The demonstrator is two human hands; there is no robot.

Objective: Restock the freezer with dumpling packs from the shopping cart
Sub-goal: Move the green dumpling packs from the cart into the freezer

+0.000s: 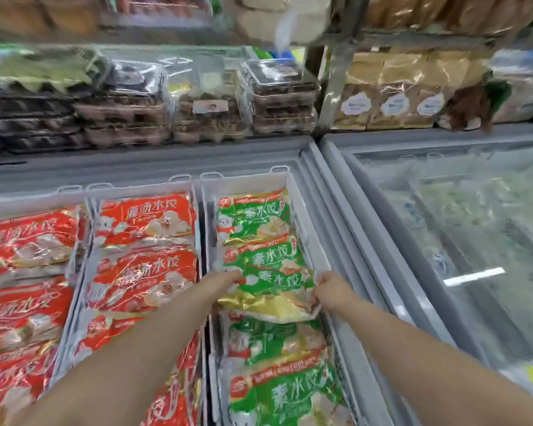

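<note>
A green dumpling pack (pixel 271 290) with a gold lower edge lies tilted in the right-hand white basket (pixel 305 216) of the open freezer. My left hand (pixel 219 281) grips its left edge and my right hand (pixel 330 290) grips its right edge. More green packs (pixel 253 222) lie behind it, and further green packs (pixel 277 379) lie in front of it in the same basket. Red dumpling packs (pixel 145 250) fill the middle and left baskets. The shopping cart is out of view.
A second freezer with a shut glass lid (pixel 462 241) stands to the right. Above the freezers a shelf holds egg cartons (pixel 126 118), clear plastic boxes (pixel 277 96) and brown packaged goods (pixel 391 96). The freezer's grey rim (pixel 330 210) runs between the two chests.
</note>
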